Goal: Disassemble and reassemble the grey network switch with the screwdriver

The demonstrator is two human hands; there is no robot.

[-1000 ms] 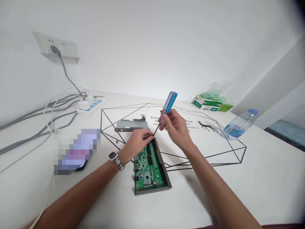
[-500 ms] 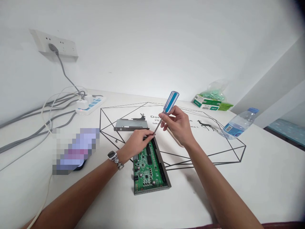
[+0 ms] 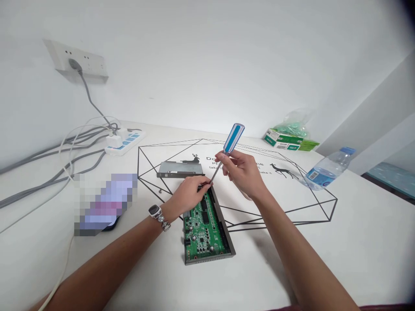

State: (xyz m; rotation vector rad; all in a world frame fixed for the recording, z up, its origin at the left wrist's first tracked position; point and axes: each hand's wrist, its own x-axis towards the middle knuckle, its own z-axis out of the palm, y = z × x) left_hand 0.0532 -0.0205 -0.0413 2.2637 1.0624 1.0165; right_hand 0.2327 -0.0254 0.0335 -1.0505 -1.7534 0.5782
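A green circuit board [image 3: 205,231] lies in a grey metal case at the middle of the white table [image 3: 324,259]. My right hand [image 3: 244,173] grips a blue-and-clear-handled screwdriver [image 3: 230,144], held slanted with its tip pointing down at the board's far end. My left hand [image 3: 188,194], with a watch on its wrist, pinches its fingers at the screwdriver tip, over the board's far edge. What is between those fingers is too small to make out. The case's grey lid [image 3: 180,169] lies flat just beyond the left hand.
A power strip [image 3: 125,143] with grey and white cables sits far left, plugged into a wall socket [image 3: 78,65]. A blurred-out object [image 3: 103,203] lies left. A water bottle [image 3: 327,173] lies right, and green boxes [image 3: 285,141] with a plastic bag stand at the back.
Both hands stayed at the board's far end. The screwdriver handle tipped slightly to the right and rose a little; the view shifted a bit.
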